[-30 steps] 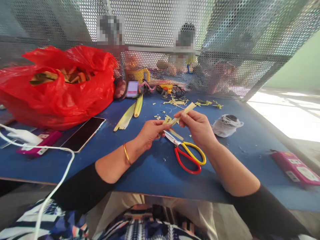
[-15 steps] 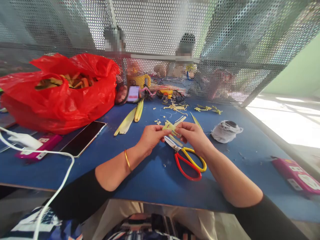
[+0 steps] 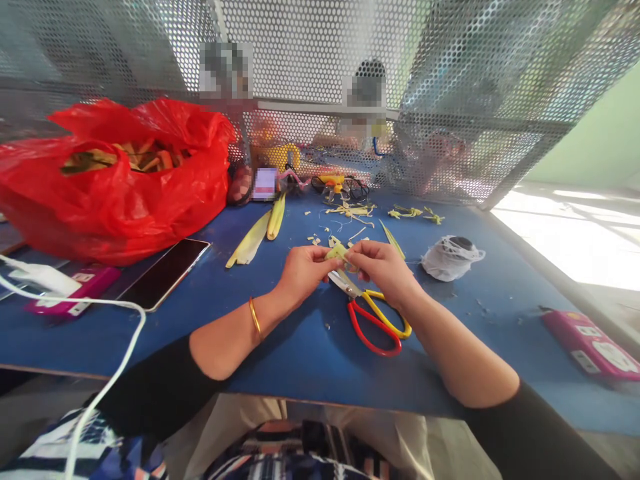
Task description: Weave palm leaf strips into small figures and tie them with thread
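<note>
Between my hands is a small pale green piece of husk (image 3: 338, 251), partly hidden by the fingers. My left hand (image 3: 306, 270) pinches its left side between thumb and forefinger. From the right, my right hand (image 3: 383, 267) pinches the same piece. Scissors (image 3: 373, 323) with one red and one yellow handle lie on the table below the hands, their blades partly under the fingers. Cut scraps (image 3: 314, 240) are scattered just beyond my hands, and a thin green strip (image 3: 393, 239) lies beyond my right hand.
A red plastic bag (image 3: 125, 193) of dried material stands at the left, with a dark phone (image 3: 165, 273) before it. Long husk leaves (image 3: 255, 237) lie farther back. A white-wrapped spool (image 3: 453, 258) and a magenta power strip (image 3: 590, 343) are at the right. A perforated screen (image 3: 310, 60) stands behind.
My right hand has shifted slightly left, closer to my left hand. The husk between them looks more compact. The whole view has shifted a little.
</note>
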A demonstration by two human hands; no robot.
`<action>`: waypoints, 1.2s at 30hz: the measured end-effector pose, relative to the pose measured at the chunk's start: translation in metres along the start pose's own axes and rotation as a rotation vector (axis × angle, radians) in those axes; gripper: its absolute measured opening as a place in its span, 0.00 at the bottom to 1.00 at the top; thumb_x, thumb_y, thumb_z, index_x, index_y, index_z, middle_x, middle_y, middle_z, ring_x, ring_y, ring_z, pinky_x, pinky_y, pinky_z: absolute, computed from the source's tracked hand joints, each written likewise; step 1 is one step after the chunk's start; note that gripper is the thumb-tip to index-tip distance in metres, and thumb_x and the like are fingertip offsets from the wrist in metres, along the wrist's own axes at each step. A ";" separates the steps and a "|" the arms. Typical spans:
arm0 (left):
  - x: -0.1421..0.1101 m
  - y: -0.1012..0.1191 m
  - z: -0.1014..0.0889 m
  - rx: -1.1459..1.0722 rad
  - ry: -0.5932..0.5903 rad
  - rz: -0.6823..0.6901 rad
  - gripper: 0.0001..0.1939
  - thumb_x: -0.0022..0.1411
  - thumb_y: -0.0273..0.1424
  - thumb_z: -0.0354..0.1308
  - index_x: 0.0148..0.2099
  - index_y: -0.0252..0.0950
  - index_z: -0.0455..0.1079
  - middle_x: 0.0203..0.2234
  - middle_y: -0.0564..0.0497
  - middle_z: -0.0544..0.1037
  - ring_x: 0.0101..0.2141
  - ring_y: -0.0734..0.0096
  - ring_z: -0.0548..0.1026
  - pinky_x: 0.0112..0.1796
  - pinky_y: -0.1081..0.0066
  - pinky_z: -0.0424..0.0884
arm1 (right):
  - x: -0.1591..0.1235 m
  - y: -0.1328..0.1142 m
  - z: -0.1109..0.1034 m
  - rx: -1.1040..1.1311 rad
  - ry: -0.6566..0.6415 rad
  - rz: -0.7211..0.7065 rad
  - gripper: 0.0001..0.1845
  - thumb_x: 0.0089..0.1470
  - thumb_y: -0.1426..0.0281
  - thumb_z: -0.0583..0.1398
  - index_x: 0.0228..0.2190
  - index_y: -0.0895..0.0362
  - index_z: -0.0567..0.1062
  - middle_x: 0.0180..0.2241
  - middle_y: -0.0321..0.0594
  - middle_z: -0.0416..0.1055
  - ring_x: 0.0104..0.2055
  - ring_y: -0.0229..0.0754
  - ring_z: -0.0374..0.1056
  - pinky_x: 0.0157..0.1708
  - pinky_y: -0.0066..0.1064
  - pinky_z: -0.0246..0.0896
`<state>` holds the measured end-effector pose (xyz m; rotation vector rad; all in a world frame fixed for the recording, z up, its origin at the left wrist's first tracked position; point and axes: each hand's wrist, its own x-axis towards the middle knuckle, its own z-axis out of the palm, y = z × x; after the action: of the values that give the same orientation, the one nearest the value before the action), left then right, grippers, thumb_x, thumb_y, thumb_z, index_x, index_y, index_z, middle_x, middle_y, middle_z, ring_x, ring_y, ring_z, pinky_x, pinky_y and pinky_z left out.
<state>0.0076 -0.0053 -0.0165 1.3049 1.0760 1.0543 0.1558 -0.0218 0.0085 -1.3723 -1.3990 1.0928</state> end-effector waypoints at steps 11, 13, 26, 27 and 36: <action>-0.003 -0.006 -0.003 0.262 -0.315 0.058 0.06 0.51 0.30 0.62 0.28 0.33 0.78 0.17 0.56 0.73 0.18 0.78 0.65 0.22 0.76 0.60 | 0.003 0.007 -0.004 -0.078 -0.013 -0.063 0.19 0.40 0.55 0.66 0.17 0.56 0.69 0.14 0.27 0.59 0.18 0.30 0.51 0.20 0.27 0.45; -0.004 -0.006 -0.002 0.196 -0.449 0.028 0.07 0.52 0.33 0.62 0.29 0.33 0.78 0.21 0.52 0.77 0.21 0.76 0.67 0.23 0.75 0.63 | 0.004 0.006 -0.006 -0.006 0.070 -0.090 0.18 0.40 0.56 0.66 0.17 0.56 0.69 0.14 0.27 0.59 0.17 0.30 0.52 0.19 0.27 0.45; -0.012 0.002 0.002 0.102 -0.510 -0.053 0.18 0.53 0.45 0.64 0.24 0.35 0.75 0.16 0.52 0.72 0.17 0.79 0.60 0.21 0.74 0.52 | 0.011 0.014 -0.002 0.096 0.258 -0.120 0.16 0.45 0.58 0.64 0.18 0.54 0.67 0.15 0.32 0.65 0.18 0.35 0.61 0.21 0.28 0.56; -0.013 0.002 0.003 0.119 -0.514 -0.049 0.18 0.54 0.45 0.64 0.23 0.35 0.75 0.15 0.53 0.70 0.17 0.79 0.59 0.20 0.74 0.51 | 0.012 0.018 -0.002 0.078 0.262 -0.127 0.15 0.46 0.59 0.63 0.19 0.54 0.67 0.15 0.32 0.66 0.19 0.35 0.61 0.23 0.29 0.57; -0.004 0.006 -0.004 -0.178 -0.181 -0.281 0.09 0.54 0.35 0.66 0.32 0.33 0.80 0.26 0.47 0.80 0.18 0.81 0.67 0.17 0.77 0.49 | -0.005 0.004 -0.012 -0.585 0.523 -0.820 0.09 0.59 0.68 0.57 0.38 0.55 0.76 0.31 0.41 0.75 0.36 0.43 0.70 0.40 0.37 0.61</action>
<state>0.0035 -0.0081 -0.0100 1.0496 0.9721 0.7860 0.1685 -0.0267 0.0071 -1.1379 -1.6802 -0.2173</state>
